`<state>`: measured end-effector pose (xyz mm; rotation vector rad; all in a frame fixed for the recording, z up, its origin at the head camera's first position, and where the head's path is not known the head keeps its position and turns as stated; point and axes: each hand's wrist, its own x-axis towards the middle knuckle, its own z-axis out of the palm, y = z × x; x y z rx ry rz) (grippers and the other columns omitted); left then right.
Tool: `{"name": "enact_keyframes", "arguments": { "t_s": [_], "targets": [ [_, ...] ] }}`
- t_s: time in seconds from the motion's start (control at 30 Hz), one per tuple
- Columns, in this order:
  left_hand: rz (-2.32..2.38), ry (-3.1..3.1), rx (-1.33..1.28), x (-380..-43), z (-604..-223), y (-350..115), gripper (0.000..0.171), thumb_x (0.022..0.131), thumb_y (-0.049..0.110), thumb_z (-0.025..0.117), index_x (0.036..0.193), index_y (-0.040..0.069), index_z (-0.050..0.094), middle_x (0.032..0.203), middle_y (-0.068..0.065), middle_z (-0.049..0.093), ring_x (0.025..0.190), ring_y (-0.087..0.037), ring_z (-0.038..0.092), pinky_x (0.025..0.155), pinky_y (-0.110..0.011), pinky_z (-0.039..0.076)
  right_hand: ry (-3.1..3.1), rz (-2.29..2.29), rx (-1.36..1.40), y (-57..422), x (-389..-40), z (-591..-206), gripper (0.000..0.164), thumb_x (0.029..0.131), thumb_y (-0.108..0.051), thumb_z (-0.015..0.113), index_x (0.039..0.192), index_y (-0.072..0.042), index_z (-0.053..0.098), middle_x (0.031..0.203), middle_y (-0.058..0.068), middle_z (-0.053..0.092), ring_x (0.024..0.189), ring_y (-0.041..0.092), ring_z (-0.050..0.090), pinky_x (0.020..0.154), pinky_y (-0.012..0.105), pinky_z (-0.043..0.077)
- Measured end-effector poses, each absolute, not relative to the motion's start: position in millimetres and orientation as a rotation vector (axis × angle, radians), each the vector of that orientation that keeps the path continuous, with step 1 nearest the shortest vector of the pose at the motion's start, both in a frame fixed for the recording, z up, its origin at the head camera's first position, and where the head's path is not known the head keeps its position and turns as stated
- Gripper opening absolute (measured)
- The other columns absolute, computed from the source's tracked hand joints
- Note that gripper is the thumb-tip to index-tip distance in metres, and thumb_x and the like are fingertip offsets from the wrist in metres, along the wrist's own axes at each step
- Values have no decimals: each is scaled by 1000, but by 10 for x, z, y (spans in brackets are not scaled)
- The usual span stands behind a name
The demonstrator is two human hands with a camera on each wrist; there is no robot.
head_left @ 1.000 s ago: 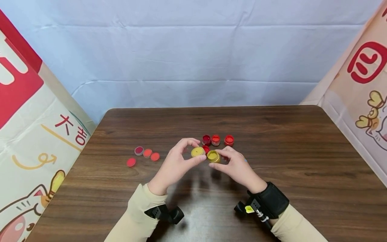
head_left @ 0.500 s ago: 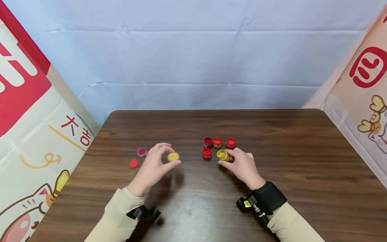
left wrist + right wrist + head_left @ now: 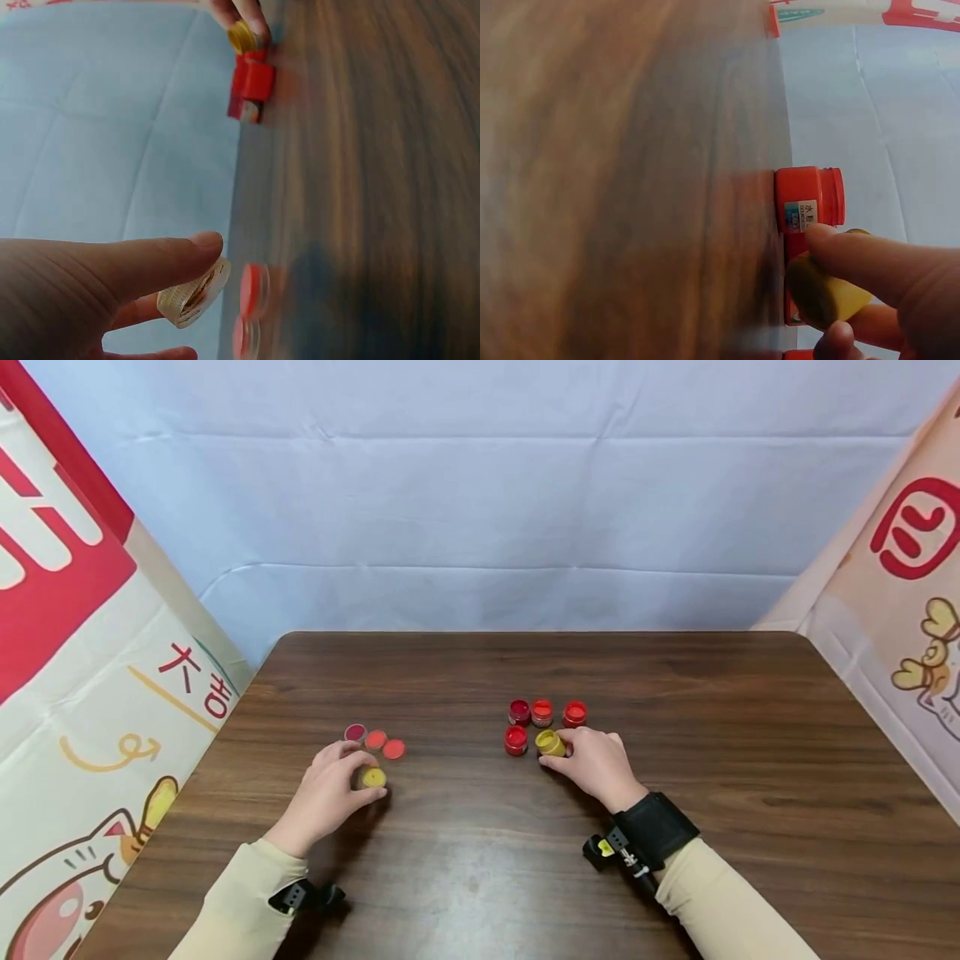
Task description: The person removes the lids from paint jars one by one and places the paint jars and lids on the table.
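Note:
My left hand (image 3: 322, 795) pinches a round yellow screw lid (image 3: 374, 777) between thumb and fingers, close by a group of red lids (image 3: 393, 749). In the left wrist view the ribbed inner side of this lid (image 3: 196, 298) shows. A small yellow paint jar (image 3: 550, 743), without its lid, is gripped by my right hand (image 3: 600, 766). The right wrist view shows the yellow jar (image 3: 832, 294) tilted, its base close to the table. Right beside it stands a labelled red paint jar (image 3: 802, 201).
Several lidless paint jars in reds stand together, among them a dark red jar (image 3: 519, 712) and a bright red jar (image 3: 515, 741). A purplish lid (image 3: 355, 733) lies at the left of the brown table (image 3: 450, 860). A pale cloth (image 3: 480, 510) hangs behind.
My left hand has carried the yellow lid left and nearer me, down toward the red lids, and now hides one of them. My right hand has moved the yellow jar slightly right, beside the red jars.

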<state>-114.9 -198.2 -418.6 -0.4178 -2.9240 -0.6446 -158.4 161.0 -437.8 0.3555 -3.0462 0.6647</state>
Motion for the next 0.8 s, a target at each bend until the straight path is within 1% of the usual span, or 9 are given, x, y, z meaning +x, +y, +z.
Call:
{"name": "enact_keyframes", "arguments": {
  "t_s": [0.33, 0.53, 0.8],
  "targets": [
    [-530, -2940, -366, -1148, -4229, -2135, 28, 68, 22, 82, 90, 11, 68, 111, -22, 54, 106, -43, 47, 81, -58, 38, -3102, 614, 376, 1567, -1627, -4363, 40, 79, -38, 72, 105, -7, 69, 52, -5, 46, 57, 13, 47, 63, 36, 28],
    [-494, -2956, -370, -1208, -4292, -2150, 30, 70, 24, 81, 94, 10, 69, 111, -22, 54, 107, -42, 46, 80, -59, 39, -3110, 611, 385, 1552, -1652, -4358, 38, 80, -39, 72, 102, -9, 69, 50, -5, 46, 55, 12, 45, 62, 35, 26],
    [-464, -2967, -362, -1272, -4347, -2135, 30, 72, 26, 79, 96, 11, 70, 112, -22, 55, 107, -42, 46, 80, -59, 39, -3144, 609, 368, 1539, -1674, -4362, 38, 81, -37, 71, 105, -9, 68, 58, -5, 50, 59, 13, 47, 64, 36, 26]
  ]
}}
